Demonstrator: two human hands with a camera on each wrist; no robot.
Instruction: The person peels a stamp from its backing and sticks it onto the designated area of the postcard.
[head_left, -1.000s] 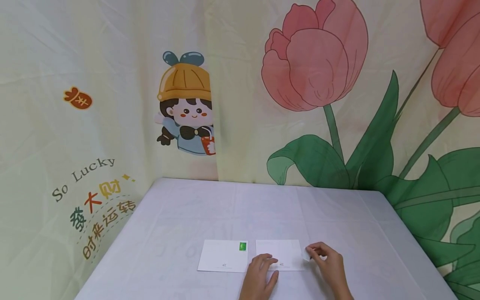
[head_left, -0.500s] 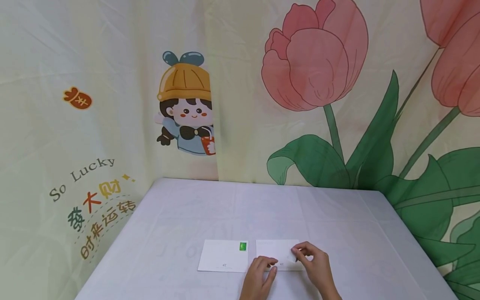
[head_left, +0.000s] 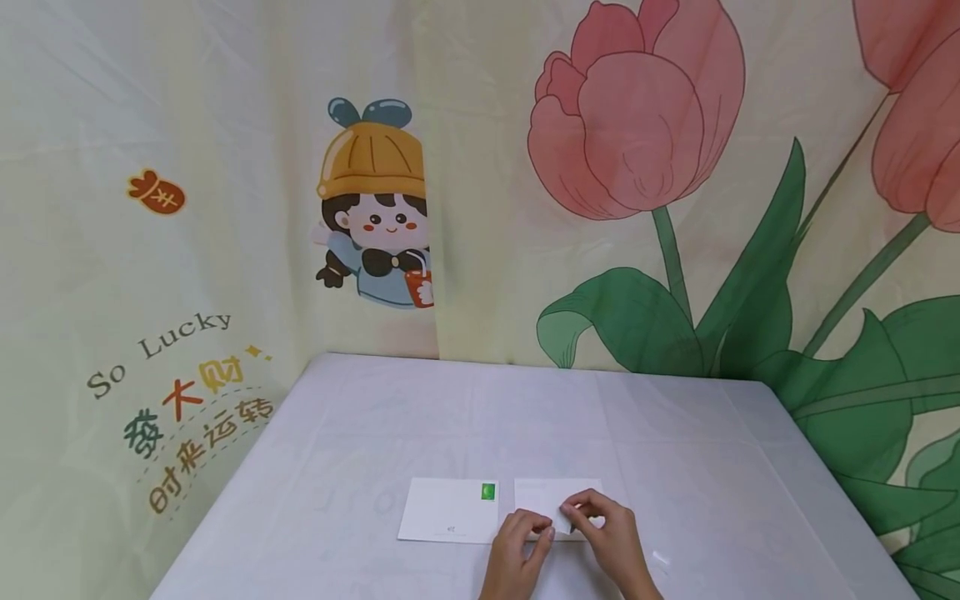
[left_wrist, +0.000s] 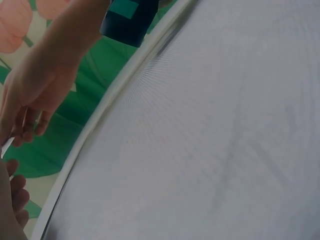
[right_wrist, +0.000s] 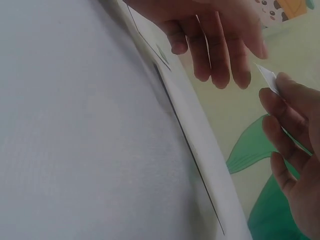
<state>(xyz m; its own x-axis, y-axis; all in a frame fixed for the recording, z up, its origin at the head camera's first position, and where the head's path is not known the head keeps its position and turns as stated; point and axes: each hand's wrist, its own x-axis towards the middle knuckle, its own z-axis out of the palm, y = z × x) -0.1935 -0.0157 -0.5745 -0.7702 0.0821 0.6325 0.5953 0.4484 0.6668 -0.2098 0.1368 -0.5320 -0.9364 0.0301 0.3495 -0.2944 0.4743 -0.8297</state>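
My right hand [head_left: 611,533] pinches a small white slip of paper [right_wrist: 268,78] between thumb and index finger. The slip is held above the right white envelope-like card [head_left: 551,490], partly hidden by my hands. My left hand [head_left: 517,554] is over the card's lower left, its fingers bent loosely and their tips close to the slip. In the right wrist view, a narrow gap shows between the left fingertips and the slip. A matching card [head_left: 438,508] lies to the left, with a green stamp [head_left: 488,492] at its top right corner.
Both cards lie flat on a white-covered table [head_left: 450,417]. A small, shiny, clear scrap [head_left: 660,558] shows right of my right forearm. Behind the table hangs a printed cloth [head_left: 480,208] with tulips and a cartoon figure.
My right hand has moved left with the slip, from beside the right card to over it, near the left fingertips. The left hand has barely moved. The view has shifted slightly.
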